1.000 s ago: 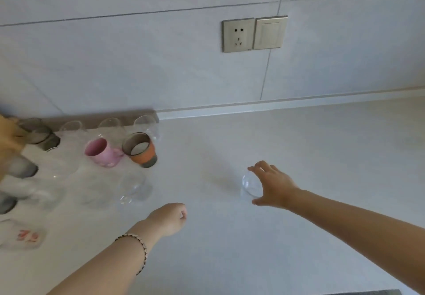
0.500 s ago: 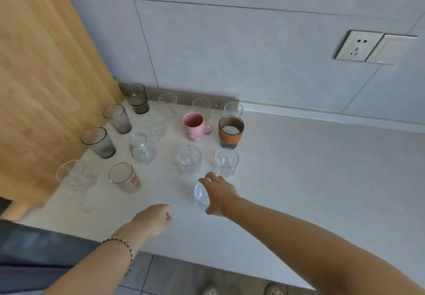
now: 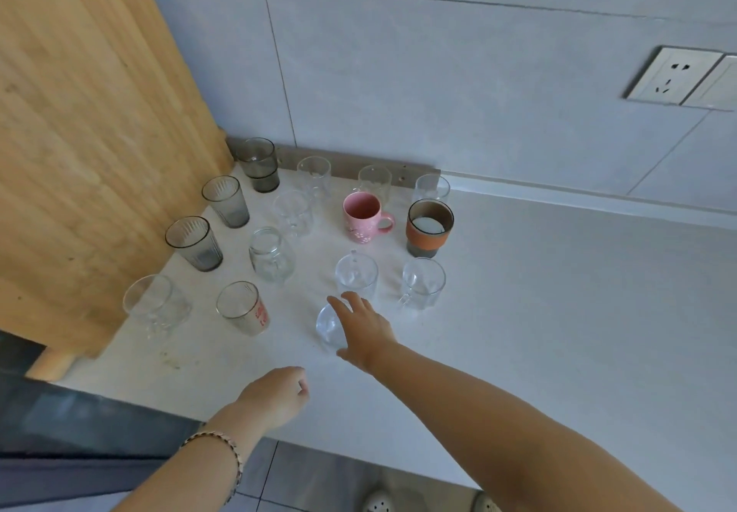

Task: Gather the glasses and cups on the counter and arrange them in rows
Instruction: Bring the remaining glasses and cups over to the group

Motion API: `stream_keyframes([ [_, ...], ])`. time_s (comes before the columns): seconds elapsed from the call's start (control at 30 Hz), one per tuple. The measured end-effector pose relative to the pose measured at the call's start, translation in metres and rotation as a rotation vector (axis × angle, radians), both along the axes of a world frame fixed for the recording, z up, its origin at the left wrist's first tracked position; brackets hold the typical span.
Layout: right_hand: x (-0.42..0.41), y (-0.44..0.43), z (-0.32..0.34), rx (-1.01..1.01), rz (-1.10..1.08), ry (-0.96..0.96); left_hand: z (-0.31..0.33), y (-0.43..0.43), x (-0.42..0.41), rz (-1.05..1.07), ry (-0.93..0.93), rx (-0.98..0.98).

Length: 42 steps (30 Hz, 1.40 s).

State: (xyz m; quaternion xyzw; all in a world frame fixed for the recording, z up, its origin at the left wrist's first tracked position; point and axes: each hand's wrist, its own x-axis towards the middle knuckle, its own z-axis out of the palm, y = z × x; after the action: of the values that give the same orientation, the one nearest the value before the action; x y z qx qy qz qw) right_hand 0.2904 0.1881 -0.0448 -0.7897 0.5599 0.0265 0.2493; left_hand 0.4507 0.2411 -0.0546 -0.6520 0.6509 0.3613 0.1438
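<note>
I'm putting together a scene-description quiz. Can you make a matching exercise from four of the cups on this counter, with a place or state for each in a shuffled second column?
Column one:
1. pink mug
2. orange-banded cup
3. red-printed glass
4. clear glass

Column two:
A. gripped by the right hand
B. front row, left of that hand
C. handle points right
D. something white inside

Pairs: 1-C, 2-D, 3-B, 4-A
</note>
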Motion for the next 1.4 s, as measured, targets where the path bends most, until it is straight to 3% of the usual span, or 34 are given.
stream_keyframes([
  [0.17,-0.057,0.014,0.007,0.088,-0.074,0.003,-0.001,-0.009,-0.030,-0.111,-0.023,0.029],
  [0.3,-0.149,0.038,0.008,0.230,-0.298,0.047,0.005,-0.019,-0.087,-0.271,-0.024,0.034],
  [0.5,-0.308,0.097,0.016,0.355,-0.634,0.164,0.018,-0.029,-0.211,-0.504,-0.002,-0.009],
  [0.73,-0.493,0.184,0.026,0.358,-0.973,0.127,0.032,-0.016,-0.395,-0.707,0.005,-0.024],
  [1.1,-0.751,0.261,0.023,0.128,-1.204,0.211,0.026,0.032,-0.645,-0.761,0.042,-0.021],
  [1.23,-0.825,0.261,0.026,0.132,-1.277,0.323,0.018,0.036,-0.683,-0.746,0.040,-0.018],
  [1.4,-0.889,0.268,0.013,0.276,-1.357,0.405,0.003,0.037,-0.692,-0.739,-0.006,0.000],
])
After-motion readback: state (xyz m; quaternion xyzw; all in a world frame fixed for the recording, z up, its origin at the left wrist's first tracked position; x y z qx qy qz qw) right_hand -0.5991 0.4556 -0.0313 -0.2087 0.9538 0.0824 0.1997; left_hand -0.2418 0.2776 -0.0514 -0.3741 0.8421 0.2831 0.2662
